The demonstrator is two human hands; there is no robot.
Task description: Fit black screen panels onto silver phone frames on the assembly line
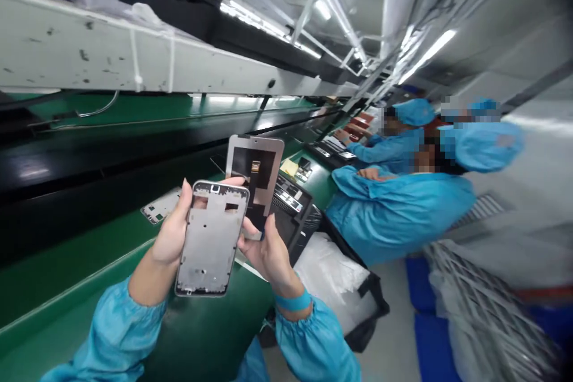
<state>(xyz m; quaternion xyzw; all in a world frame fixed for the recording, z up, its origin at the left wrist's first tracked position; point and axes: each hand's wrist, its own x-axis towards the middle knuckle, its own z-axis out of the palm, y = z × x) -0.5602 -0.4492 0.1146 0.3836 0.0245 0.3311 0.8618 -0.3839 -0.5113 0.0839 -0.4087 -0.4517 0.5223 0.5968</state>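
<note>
My left hand [172, 233] grips a grey metal phone frame [211, 240] by its left edge, with the fingers curled round it. My right hand [267, 250] is closed on a second, silver phone panel [255, 173] with a black patch, held upright behind the frame. Its thumb also touches the frame's right edge. Both hands hover above the green workbench [67, 274]. Blue sleeves cover my forearms.
Another phone frame [162, 204] lies flat on the green bench. A black tray of parts [295, 203] sits just past my hands. Two people in blue coats and caps [398, 203] work at the bench to the right. A dark conveyor belt [89, 161] runs along the left.
</note>
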